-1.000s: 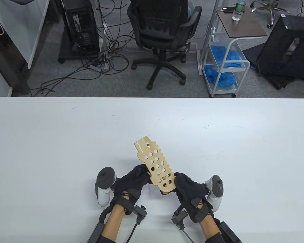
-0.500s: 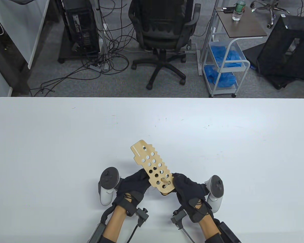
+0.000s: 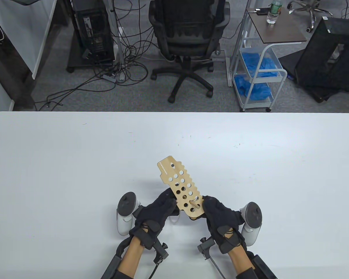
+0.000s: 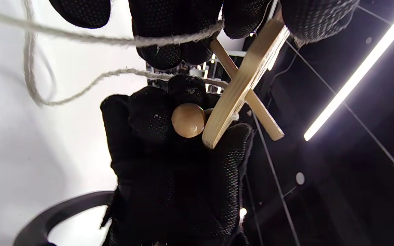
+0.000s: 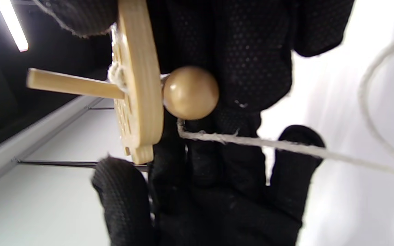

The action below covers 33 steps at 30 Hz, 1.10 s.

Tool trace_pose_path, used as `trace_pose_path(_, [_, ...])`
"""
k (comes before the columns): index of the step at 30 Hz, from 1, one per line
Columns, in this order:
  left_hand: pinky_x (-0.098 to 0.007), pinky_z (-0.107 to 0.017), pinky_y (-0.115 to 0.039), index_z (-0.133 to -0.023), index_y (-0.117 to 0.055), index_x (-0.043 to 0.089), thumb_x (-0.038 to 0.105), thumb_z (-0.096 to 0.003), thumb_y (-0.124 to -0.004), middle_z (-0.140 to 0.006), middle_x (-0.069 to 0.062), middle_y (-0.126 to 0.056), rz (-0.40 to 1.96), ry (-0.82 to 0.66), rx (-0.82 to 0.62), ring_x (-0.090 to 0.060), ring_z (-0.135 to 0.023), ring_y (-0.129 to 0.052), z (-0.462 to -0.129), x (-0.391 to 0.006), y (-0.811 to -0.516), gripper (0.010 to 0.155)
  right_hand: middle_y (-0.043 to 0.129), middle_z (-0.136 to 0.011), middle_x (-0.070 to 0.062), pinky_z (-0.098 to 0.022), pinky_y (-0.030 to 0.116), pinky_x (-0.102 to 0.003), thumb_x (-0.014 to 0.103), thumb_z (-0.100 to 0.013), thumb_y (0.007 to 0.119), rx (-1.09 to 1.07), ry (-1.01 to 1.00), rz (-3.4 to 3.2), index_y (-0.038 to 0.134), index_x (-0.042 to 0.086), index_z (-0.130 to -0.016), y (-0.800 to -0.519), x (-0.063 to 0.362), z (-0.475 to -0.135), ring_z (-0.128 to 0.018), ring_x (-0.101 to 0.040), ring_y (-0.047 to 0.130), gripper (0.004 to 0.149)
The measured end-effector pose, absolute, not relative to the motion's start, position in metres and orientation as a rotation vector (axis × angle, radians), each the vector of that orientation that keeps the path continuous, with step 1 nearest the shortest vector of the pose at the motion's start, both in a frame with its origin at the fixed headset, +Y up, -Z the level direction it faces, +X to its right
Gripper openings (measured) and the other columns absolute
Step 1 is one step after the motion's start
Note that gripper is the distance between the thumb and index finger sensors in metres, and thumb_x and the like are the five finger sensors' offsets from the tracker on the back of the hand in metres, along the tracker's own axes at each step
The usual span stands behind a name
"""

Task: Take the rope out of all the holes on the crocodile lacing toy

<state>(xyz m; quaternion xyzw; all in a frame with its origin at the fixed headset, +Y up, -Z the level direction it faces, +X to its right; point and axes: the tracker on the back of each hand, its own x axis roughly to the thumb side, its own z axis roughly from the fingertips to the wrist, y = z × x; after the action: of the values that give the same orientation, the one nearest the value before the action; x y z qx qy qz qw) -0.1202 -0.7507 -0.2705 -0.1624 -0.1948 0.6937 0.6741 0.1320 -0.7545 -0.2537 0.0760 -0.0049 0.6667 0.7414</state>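
Note:
The wooden crocodile lacing board (image 3: 180, 183) is held above the table, head pointing away and tail toward me. My left hand (image 3: 169, 203) pinches its left edge near the tail. My right hand (image 3: 207, 204) pinches the tail end from the right. A wooden lacing stick (image 3: 195, 205) pokes up through a hole near the tail. In the wrist views the board (image 4: 241, 85) shows edge-on with the stick (image 5: 70, 83) crossing it. A round wooden bead (image 5: 190, 92) sits against its underside. The pale rope (image 4: 80, 39) runs across my left fingers and loops below the board.
The white table (image 3: 75, 162) spreads wide around the hands. Beyond its far edge stand an office chair (image 3: 189, 32), a wire cart (image 3: 258, 72) with blue material and a computer tower (image 3: 93, 32) among floor cables.
The stick has risen further out of the hole near the tail. Both hands and the board have shifted slightly to the right, with the same grips.

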Motion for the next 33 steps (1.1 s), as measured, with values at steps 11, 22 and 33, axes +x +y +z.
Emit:
trace_pose_path(11, [-0.063, -0.071, -0.064, -0.113, -0.052, 0.028, 0.045, -0.0530, -0.074, -0.095, 0.006, -0.092, 1.573, -0.415, -0.310, -0.022, -0.090, -0.085, -0.270, -0.122, -0.747, 0.066, 0.091, -0.073, -0.022, -0.051, 0.068, -0.068, 0.040, -0.042, 0.080, 0.270, 0.021, 1.531, 0.076, 0.005, -0.078, -0.752, 0.125, -0.254, -0.054, -0.043, 0.095, 0.051])
trace_pose_path(22, [-0.066, -0.071, -0.061, -0.116, -0.045, 0.027, 0.054, -0.0530, -0.072, -0.102, 0.003, -0.085, 1.550, -0.415, -0.389, -0.027, -0.094, -0.080, -0.269, -0.119, -0.749, 0.073, 0.094, -0.071, -0.022, -0.053, 0.069, -0.067, 0.036, -0.041, 0.079, 0.270, -0.222, 1.797, 0.080, 0.005, -0.076, -0.734, 0.132, -0.246, -0.052, -0.042, 0.097, 0.046])
trace_pose_path(33, [-0.067, -0.068, -0.063, -0.116, -0.043, 0.020, 0.062, -0.0483, -0.075, -0.096, -0.002, -0.088, 1.291, -0.392, -0.418, -0.029, -0.088, -0.086, -0.267, -0.115, -0.748, 0.086, 0.095, -0.071, -0.020, -0.053, 0.069, -0.067, 0.036, -0.041, 0.079, 0.273, -0.394, 1.988, 0.081, 0.007, -0.075, -0.720, 0.133, -0.237, -0.053, -0.042, 0.098, 0.045])
